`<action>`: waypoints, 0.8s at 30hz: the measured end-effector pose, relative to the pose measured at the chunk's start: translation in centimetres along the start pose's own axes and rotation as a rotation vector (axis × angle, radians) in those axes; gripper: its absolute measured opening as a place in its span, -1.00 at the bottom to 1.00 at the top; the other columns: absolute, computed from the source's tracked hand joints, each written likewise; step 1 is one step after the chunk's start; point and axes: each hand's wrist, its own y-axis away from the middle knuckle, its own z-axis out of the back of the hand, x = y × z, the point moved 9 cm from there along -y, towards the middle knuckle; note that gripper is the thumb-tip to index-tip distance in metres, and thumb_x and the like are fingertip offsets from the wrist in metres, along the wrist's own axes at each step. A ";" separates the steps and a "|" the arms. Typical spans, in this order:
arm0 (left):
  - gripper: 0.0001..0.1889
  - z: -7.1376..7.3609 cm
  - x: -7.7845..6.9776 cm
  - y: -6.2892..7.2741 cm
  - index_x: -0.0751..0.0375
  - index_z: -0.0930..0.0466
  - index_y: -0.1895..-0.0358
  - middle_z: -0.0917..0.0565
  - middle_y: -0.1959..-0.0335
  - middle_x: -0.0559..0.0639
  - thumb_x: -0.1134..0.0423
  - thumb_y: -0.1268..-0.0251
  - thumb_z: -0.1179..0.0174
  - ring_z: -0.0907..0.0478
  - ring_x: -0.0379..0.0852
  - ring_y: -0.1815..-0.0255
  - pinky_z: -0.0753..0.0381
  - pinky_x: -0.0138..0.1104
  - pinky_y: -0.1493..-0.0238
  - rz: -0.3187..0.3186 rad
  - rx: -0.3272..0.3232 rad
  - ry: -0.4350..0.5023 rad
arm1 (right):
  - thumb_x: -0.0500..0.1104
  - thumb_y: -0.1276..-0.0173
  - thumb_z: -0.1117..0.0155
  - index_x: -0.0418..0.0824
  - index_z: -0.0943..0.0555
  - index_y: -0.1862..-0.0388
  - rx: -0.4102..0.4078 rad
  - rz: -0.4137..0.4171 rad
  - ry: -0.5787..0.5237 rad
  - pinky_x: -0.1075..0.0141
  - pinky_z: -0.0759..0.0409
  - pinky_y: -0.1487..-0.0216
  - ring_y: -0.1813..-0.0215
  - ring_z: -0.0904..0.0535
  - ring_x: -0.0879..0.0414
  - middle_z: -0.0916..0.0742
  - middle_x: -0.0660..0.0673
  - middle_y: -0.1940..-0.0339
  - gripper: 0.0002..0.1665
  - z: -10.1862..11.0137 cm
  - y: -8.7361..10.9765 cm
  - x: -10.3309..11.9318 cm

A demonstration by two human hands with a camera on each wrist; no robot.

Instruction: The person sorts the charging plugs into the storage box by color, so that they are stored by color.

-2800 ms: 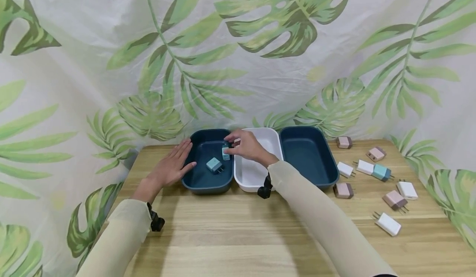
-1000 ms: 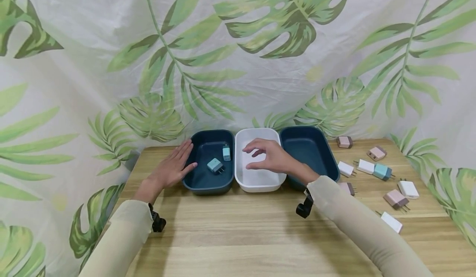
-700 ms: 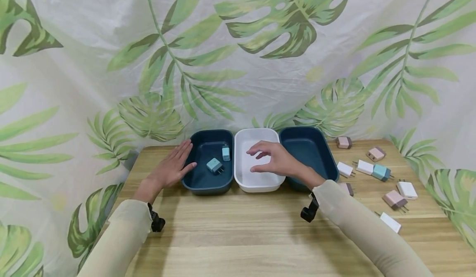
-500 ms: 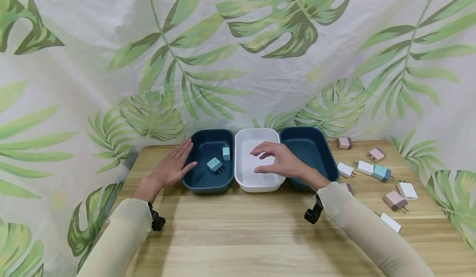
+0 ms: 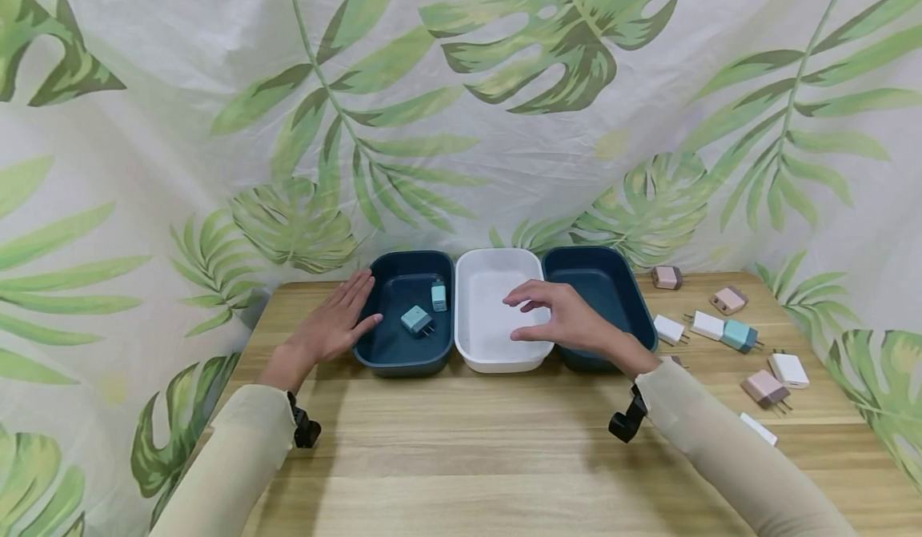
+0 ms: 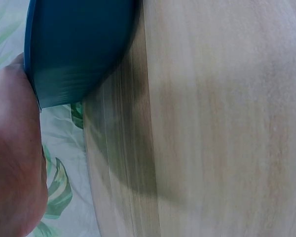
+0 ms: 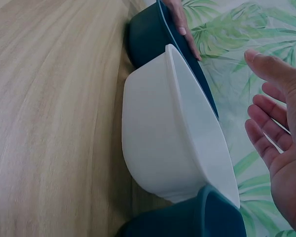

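My left hand (image 5: 324, 325) lies with straight fingers along the left rim of the left dark blue bin (image 5: 385, 345). Inside that bin are two light-blue plug chargers (image 5: 414, 319), one flat with prongs out and one near the right wall. My right hand (image 5: 565, 317) hovers over the white bin (image 5: 475, 313) and the near left part of the right dark blue bin (image 5: 598, 289). Its fingers are loosely bent, with a gap to the thumb and nothing between them. In the right wrist view this hand (image 7: 283, 133) is beside the white bin's rim.
Several chargers lie on the wooden table (image 5: 432, 457) at the right: pink ones (image 5: 765, 387), white ones (image 5: 789, 368) and a light-blue one (image 5: 738, 334) against a white one. My right forearm partly covers some. A leaf-print cloth (image 5: 403, 161) hangs behind the bins.
My right hand has left the light-blue charger by the left bin's right wall and moved rightward past the white bin's middle. My left hand has stayed on the rim.
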 end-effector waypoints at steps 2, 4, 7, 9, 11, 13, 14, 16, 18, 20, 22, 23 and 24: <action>-0.15 0.0 0.0 0.0 0.32 0.17 -0.74 0.16 -0.77 0.25 -0.21 -0.74 0.19 0.24 0.22 -0.78 0.11 0.13 -0.71 0.000 0.000 -0.005 | -0.25 -0.24 -0.65 -0.36 -0.73 -0.16 -0.007 -0.002 -0.001 -0.03 -0.73 -0.17 -0.09 -0.70 -0.27 -0.77 -0.33 -0.14 -0.48 0.2 0.4 -0.2; -0.15 0.0 -0.1 -0.1 0.32 0.17 -0.74 0.16 -0.77 0.25 -0.22 -0.74 0.19 0.25 0.22 -0.78 0.11 0.13 -0.71 -0.001 0.000 -0.010 | -0.26 -0.24 -0.65 -0.36 -0.73 -0.16 -0.013 -0.009 -0.004 -0.06 -0.72 -0.17 -0.10 -0.70 -0.27 -0.76 -0.32 -0.15 -0.48 0.5 0.7 -0.4; -0.15 0.0 -0.1 0.0 0.33 0.16 -0.74 0.16 -0.77 0.25 -0.21 -0.74 0.18 0.25 0.22 -0.78 0.11 0.13 -0.71 0.000 0.002 -0.015 | -0.26 -0.24 -0.65 -0.36 -0.72 -0.17 -0.020 -0.018 -0.001 -0.10 -0.72 -0.15 -0.10 -0.70 -0.27 -0.77 -0.29 -0.16 -0.47 0.9 1.3 -0.7; -0.15 0.0 -0.1 0.0 0.33 0.15 -0.74 0.17 -0.77 0.25 -0.21 -0.74 0.17 0.26 0.22 -0.78 0.12 0.13 -0.71 0.002 0.004 -0.014 | -0.26 -0.23 -0.66 -0.35 -0.73 -0.17 -0.023 -0.026 0.002 -0.11 -0.72 -0.15 -0.10 -0.70 -0.27 -0.77 -0.26 -0.16 -0.47 1.2 1.6 -0.9; -0.15 0.0 -0.1 0.0 0.34 0.14 -0.73 0.16 -0.77 0.25 -0.21 -0.73 0.17 0.26 0.22 -0.78 0.12 0.13 -0.71 0.003 0.004 -0.013 | -0.25 -0.24 -0.66 -0.34 -0.73 -0.17 -0.027 -0.036 0.005 -0.13 -0.72 -0.15 -0.10 -0.71 -0.27 -0.78 -0.23 -0.17 -0.47 1.5 2.0 -1.0; -0.15 0.0 -0.2 0.0 0.35 0.13 -0.73 0.16 -0.77 0.26 -0.21 -0.73 0.17 0.25 0.22 -0.78 0.12 0.13 -0.71 0.003 0.002 -0.013 | -0.25 -0.24 -0.66 -0.33 -0.74 -0.17 -0.030 -0.049 0.007 -0.15 -0.71 -0.15 -0.10 -0.71 -0.27 -0.78 -0.21 -0.18 -0.48 1.8 2.3 -1.1; -0.15 0.0 -0.2 0.0 0.35 0.12 -0.73 0.15 -0.77 0.26 -0.21 -0.73 0.16 0.25 0.22 -0.78 0.12 0.13 -0.71 0.003 0.003 -0.012 | -0.24 -0.24 -0.66 -0.32 -0.74 -0.17 -0.031 -0.056 0.008 -0.15 -0.71 -0.15 -0.10 -0.71 -0.27 -0.78 -0.21 -0.18 -0.48 2.0 2.4 -1.1; -0.15 0.0 -0.2 0.0 0.35 0.13 -0.73 0.15 -0.77 0.25 -0.21 -0.73 0.16 0.25 0.21 -0.78 0.13 0.13 -0.71 0.004 0.002 -0.012 | -0.24 -0.23 -0.67 -0.30 -0.74 -0.17 -0.037 -0.068 0.018 -0.14 -0.71 -0.15 -0.09 -0.72 -0.25 -0.78 -0.19 -0.18 -0.47 2.4 2.8 -1.2; -0.15 0.0 -0.2 0.0 0.34 0.14 -0.73 0.17 -0.78 0.25 -0.21 -0.73 0.16 0.26 0.21 -0.78 0.14 0.12 -0.72 0.007 0.004 -0.009 | -0.23 -0.22 -0.67 -0.31 -0.74 -0.18 -0.043 -0.069 0.030 -0.12 -0.71 -0.14 -0.08 -0.73 -0.23 -0.78 -0.18 -0.18 -0.46 2.7 3.1 -1.2; -0.15 0.0 -0.1 0.0 0.33 0.16 -0.74 0.18 -0.78 0.24 -0.21 -0.73 0.17 0.27 0.21 -0.78 0.15 0.12 -0.72 0.011 0.009 -0.010 | -0.24 -0.22 -0.67 -0.32 -0.74 -0.19 -0.049 -0.066 0.033 -0.09 -0.72 -0.13 -0.08 -0.72 -0.23 -0.78 -0.18 -0.18 -0.45 3.1 3.3 -1.2; -0.15 -0.1 0.0 0.0 0.33 0.16 -0.74 0.18 -0.78 0.24 -0.21 -0.74 0.18 0.28 0.21 -0.78 0.15 0.12 -0.72 0.013 0.011 -0.009 | -0.24 -0.23 -0.67 -0.31 -0.73 -0.20 -0.054 -0.061 0.039 -0.07 -0.73 -0.13 -0.09 -0.72 -0.24 -0.78 -0.17 -0.18 -0.45 3.5 3.6 -1.3; -0.15 -0.1 0.0 -0.1 0.33 0.16 -0.74 0.18 -0.78 0.24 -0.21 -0.74 0.18 0.28 0.20 -0.78 0.16 0.12 -0.72 0.013 0.013 -0.009 | -0.24 -0.23 -0.66 -0.31 -0.73 -0.21 -0.055 -0.059 0.038 -0.07 -0.73 -0.13 -0.10 -0.71 -0.26 -0.78 -0.17 -0.18 -0.44 3.7 3.8 -1.3; -0.15 -0.1 0.0 -0.1 0.33 0.16 -0.74 0.18 -0.78 0.24 -0.21 -0.74 0.17 0.28 0.21 -0.78 0.15 0.12 -0.72 0.013 0.013 -0.009 | -0.25 -0.23 -0.66 -0.31 -0.73 -0.21 -0.056 -0.060 0.039 -0.07 -0.73 -0.13 -0.10 -0.71 -0.26 -0.78 -0.17 -0.19 -0.44 3.9 3.9 -1.4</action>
